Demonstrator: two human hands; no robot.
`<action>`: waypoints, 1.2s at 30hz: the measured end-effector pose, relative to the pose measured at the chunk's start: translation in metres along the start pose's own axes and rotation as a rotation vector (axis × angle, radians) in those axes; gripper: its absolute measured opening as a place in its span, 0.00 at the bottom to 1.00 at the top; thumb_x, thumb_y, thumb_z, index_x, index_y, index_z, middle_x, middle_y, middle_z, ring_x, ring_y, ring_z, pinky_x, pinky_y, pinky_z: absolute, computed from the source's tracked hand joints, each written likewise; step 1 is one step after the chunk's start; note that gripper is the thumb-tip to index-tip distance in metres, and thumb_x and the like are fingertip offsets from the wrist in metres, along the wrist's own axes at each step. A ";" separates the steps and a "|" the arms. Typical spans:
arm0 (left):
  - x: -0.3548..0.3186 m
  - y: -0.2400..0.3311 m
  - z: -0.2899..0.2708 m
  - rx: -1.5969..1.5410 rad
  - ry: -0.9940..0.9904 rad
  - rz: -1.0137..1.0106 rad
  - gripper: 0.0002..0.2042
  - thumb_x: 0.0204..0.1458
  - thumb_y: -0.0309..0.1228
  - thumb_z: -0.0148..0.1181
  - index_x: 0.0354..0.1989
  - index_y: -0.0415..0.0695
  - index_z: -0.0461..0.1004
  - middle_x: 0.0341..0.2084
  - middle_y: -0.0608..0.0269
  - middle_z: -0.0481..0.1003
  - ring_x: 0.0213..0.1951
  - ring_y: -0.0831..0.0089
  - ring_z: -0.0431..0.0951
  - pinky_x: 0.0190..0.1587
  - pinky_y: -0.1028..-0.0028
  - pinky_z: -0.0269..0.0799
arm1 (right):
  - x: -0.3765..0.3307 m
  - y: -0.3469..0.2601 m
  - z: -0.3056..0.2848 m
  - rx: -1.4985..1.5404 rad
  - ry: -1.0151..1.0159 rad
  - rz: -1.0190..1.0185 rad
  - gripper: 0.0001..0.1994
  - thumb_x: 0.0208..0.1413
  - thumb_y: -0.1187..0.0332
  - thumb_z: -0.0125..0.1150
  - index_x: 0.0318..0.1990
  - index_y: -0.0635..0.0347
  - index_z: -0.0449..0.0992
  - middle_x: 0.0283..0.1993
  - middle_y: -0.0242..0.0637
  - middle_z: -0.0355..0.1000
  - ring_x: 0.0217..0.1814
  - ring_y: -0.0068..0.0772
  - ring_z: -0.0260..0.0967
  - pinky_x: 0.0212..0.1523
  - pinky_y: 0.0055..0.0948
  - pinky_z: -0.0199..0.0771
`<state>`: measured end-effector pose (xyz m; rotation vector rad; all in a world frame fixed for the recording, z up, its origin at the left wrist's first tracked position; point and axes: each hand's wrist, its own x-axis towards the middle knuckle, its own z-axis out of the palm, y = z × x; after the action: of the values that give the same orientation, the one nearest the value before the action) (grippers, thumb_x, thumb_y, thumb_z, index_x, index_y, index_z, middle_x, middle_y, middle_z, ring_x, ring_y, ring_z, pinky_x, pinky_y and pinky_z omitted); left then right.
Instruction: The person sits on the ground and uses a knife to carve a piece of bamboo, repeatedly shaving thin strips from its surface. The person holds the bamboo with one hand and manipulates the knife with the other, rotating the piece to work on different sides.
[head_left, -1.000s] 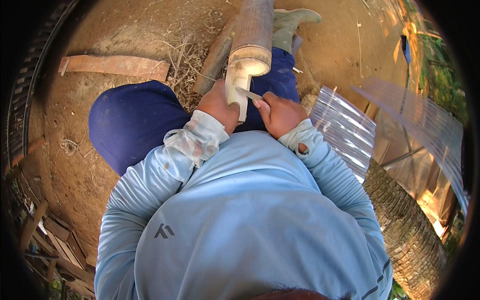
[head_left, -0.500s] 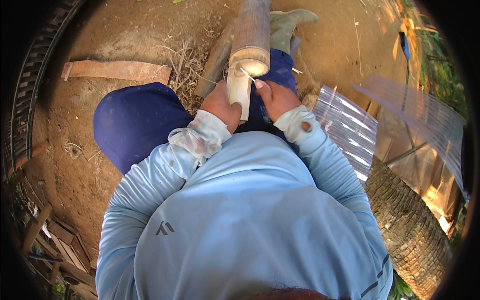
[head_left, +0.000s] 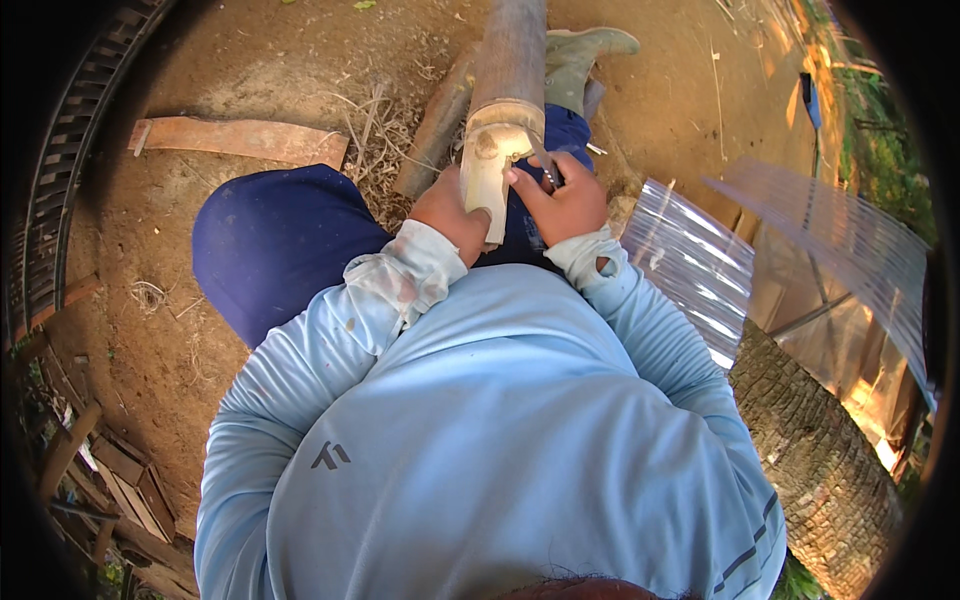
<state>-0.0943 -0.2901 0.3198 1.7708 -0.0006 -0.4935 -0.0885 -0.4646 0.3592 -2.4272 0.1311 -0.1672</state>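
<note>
While the left hand [head_left: 448, 216] grips the bamboo [head_left: 507, 75] by its near end, the right hand [head_left: 572, 200] holds a knife [head_left: 543, 157] beside it.

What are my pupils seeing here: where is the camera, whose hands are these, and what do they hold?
There is no machine here. A fisheye camera worn on someone's head looks down over their light-blue shirt, bending straight edges. The wearer's own bare left hand grips the cut-open end of a bamboo pole; the right hand holds a knife close to the cut, though whether it touches is hard to tell. On the earth lie stringy shavings and a flat reddish-brown strip.
</note>
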 end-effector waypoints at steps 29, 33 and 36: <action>-0.003 0.020 -0.010 -0.387 -0.119 -0.126 0.21 0.53 0.17 0.51 0.57 0.30 0.62 0.38 0.45 0.76 0.35 0.58 0.83 0.32 0.66 0.83 | -0.017 0.011 -0.033 0.143 -0.430 0.016 0.20 0.67 0.52 0.51 0.46 0.61 0.77 0.31 0.45 0.75 0.34 0.43 0.74 0.38 0.36 0.73; -0.001 0.010 -0.007 -0.325 -0.074 -0.105 0.21 0.53 0.18 0.52 0.57 0.30 0.61 0.38 0.45 0.76 0.35 0.59 0.82 0.30 0.67 0.83 | -0.017 0.001 -0.046 -0.042 -0.563 -0.078 0.20 0.67 0.51 0.48 0.44 0.60 0.76 0.33 0.50 0.76 0.37 0.53 0.74 0.40 0.43 0.72; -0.001 0.012 -0.007 -0.280 -0.064 -0.120 0.22 0.53 0.19 0.53 0.58 0.30 0.61 0.39 0.44 0.76 0.33 0.59 0.83 0.29 0.68 0.82 | -0.017 -0.005 -0.052 -0.201 -0.609 -0.074 0.21 0.68 0.50 0.45 0.43 0.59 0.76 0.34 0.51 0.76 0.39 0.57 0.74 0.41 0.48 0.72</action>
<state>-0.0901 -0.2864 0.3328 1.4857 0.1248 -0.6064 -0.1129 -0.4917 0.4002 -2.5672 -0.2260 0.5754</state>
